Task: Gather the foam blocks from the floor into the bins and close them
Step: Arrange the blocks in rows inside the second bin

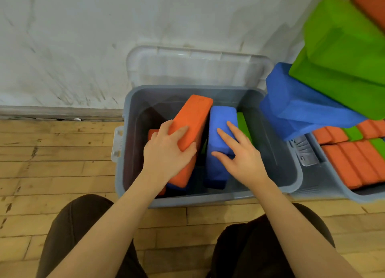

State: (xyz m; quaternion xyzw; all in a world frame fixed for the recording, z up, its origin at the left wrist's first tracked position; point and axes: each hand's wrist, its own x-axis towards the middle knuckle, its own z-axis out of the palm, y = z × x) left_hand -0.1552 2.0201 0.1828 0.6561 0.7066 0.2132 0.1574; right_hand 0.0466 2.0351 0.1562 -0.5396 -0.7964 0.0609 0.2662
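Knees in dark trousers frame the bottom of our view, and from between them our forearms reach forward into the grey bin.

Our left hand wraps the near end of an orange block: fingers curled over its top face, thumb along the side. That block is tipped on a long edge and leans toward the left, so the grip looks meant to stand it straight or press it down among the others. Our right hand lies looser on the blue block — fingers spread and nearly straight across its top, thumb hooked under the near corner. We judge it a steadying touch more than a carry, holding that block upright so it packs on edge beside its neighbour.

Outward from the fingers, a green block stands just right of the blue one, and another orange piece peeks out low at the left. The right half of the bin floor shows bare, so there is room for more.

Behind the bin its clear lid leans open against the wall. To the right a second bin holds tight rows of orange and green blocks — with big blue and green blocks piled above. Neither bin is closed yet.
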